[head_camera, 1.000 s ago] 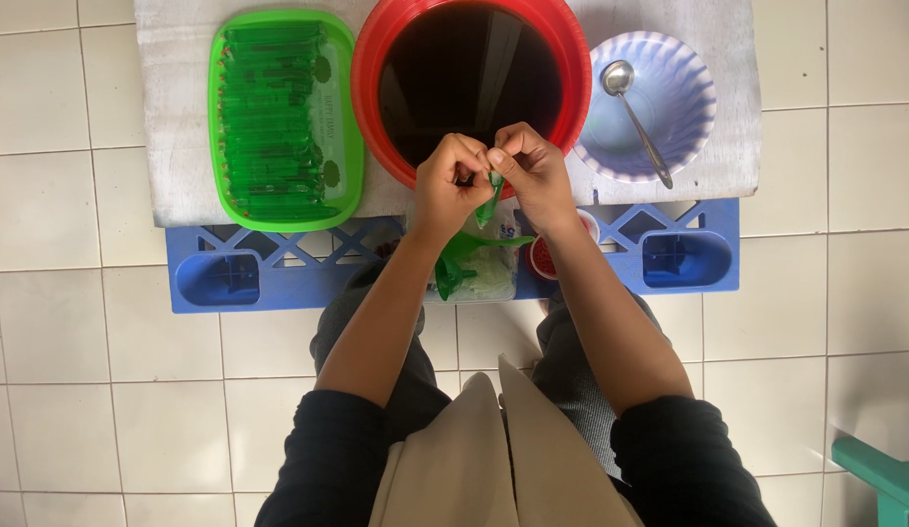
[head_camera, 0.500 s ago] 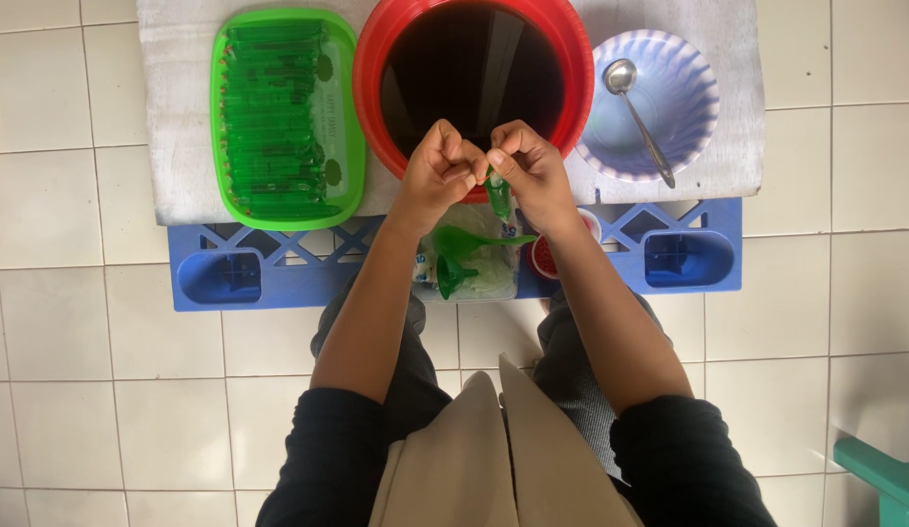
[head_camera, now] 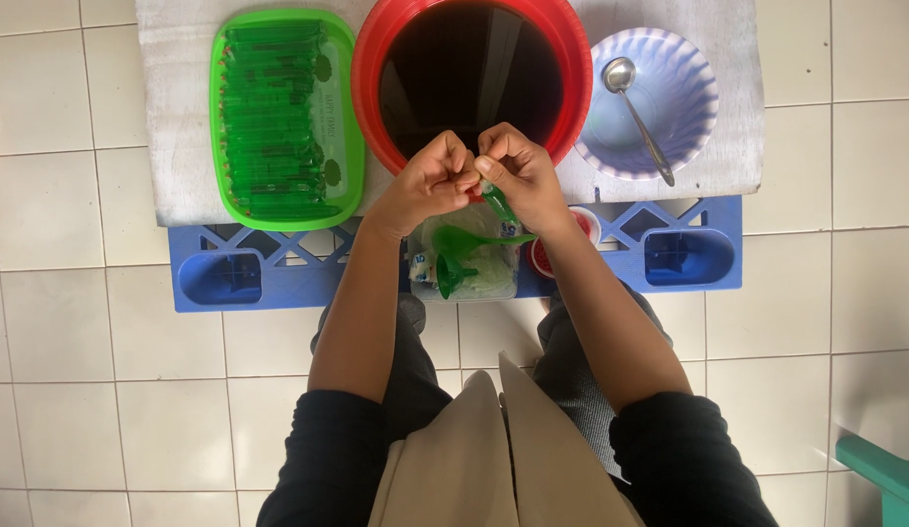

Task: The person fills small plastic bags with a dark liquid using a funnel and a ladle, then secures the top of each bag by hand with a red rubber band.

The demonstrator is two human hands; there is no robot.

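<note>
Right at the near rim of the red basin, both hands meet over one slim green packet. The left hand and the right hand are each closed in a pinch on its upper end, fingertips touching, so neither is nearer than the other. The packet hangs down from that pinch, its long axis slanting toward the person and slightly to their right. Just below it lies a green funnel on a clear container. More green packets fill the green tray off to the left, well apart; a spoon rests in the pale bowl to the right.
</note>
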